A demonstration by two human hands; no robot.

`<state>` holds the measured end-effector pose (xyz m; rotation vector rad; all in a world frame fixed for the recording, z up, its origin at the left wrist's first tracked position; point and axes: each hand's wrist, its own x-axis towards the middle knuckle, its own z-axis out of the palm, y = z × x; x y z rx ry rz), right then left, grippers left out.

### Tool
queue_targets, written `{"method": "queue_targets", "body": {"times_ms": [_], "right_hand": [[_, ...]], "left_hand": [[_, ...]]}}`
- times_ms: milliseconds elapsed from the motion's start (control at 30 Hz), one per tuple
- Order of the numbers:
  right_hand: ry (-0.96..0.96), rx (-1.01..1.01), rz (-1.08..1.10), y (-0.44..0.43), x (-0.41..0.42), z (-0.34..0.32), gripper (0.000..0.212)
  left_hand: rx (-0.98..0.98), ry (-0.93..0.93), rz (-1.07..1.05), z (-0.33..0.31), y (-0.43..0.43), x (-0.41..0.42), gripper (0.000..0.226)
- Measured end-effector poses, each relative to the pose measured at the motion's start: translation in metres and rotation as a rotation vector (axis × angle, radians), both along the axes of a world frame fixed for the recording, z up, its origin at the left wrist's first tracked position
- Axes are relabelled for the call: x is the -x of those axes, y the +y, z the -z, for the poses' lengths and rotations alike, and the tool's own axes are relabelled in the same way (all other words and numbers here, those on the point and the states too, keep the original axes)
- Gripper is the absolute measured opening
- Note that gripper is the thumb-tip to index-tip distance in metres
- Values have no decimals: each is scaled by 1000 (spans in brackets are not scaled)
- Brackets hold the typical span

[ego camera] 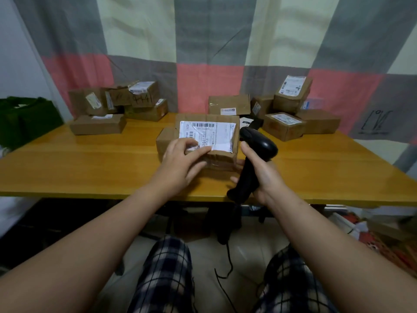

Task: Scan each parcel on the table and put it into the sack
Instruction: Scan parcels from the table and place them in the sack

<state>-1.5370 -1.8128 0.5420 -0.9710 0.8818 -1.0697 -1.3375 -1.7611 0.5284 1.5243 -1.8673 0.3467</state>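
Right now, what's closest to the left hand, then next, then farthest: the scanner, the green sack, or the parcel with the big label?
1. Parcel: under the left hand, touching it.
2. Scanner: just right, in the right hand.
3. Green sack: far left, beside the table.

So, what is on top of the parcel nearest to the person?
A white label with barcodes lies on the parcel. The left hand holds its near left corner and hides that part of the label.
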Motion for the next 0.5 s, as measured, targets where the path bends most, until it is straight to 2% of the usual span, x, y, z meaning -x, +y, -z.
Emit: {"method": "queue_targets", "body": {"times_ms": [67,167,233,333,400,500], "right_hand": [[-22,17,33,4,-8,4,44],[-37,50,104,10,-17,7,44],[-71,28,125,14,-21,10,42],[-153,-53,153,23,-23,15,35],[-194,-95,156,29,-23,17,32],[-240,-112,173,39,-22,17,31]], "left_hand": [[-11,231,15,1,2,5,30],[81,552,-50,-6,6,12,9],[146,769,-100,-15,8,18,30],[106,1104,-106,-24,12,23,54],[24,1238,-93,-26,15,26,53],[-89,1315,-24,-26,22,30,48]]}}
